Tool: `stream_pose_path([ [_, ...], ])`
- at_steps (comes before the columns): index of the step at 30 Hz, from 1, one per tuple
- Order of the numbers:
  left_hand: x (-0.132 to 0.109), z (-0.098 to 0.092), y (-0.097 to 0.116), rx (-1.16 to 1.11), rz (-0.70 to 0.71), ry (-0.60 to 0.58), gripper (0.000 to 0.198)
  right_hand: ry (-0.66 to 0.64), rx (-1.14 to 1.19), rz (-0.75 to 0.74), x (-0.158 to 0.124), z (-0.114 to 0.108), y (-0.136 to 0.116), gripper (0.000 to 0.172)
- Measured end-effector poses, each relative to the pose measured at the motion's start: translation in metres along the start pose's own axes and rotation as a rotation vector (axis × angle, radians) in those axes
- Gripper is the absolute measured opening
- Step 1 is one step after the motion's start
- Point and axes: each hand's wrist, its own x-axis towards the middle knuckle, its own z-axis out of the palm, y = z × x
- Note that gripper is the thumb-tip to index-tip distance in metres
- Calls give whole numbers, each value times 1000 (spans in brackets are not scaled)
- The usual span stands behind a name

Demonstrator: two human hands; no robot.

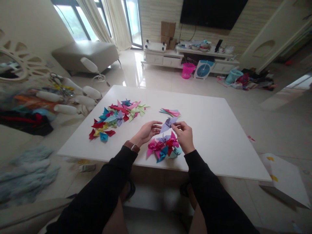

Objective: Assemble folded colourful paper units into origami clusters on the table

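A lavender folded-paper crane [167, 124] is pinched between the thumb and fingers of my right hand [185, 137]. My left hand [148, 131] is open just to its left, fingers curved and apart, the fingertips close to the paper; whether they touch it I cannot tell. Below the hands lies a small heap of paper cranes [163, 150] in pink, red, blue, pale aqua and lavender. Past the held crane is a thin fanned stack of flat coloured paper pieces [170, 112].
A larger pile of multicoloured paper cranes [114, 116] spreads over the left side of the white table [209, 130]. At the table's left stands a lamp with white shades [67, 109]. A white box [285, 178] sits low beyond the right front corner.
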Motion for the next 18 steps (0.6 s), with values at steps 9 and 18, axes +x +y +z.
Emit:
stream_pose_path([
  [9, -3, -12, 6, 103, 60, 133, 16, 20, 0, 24, 6, -26, 8, 23],
  [18, -6, -21, 5, 225, 56, 152, 17, -52, -498, -22, 10, -99, 30, 12],
])
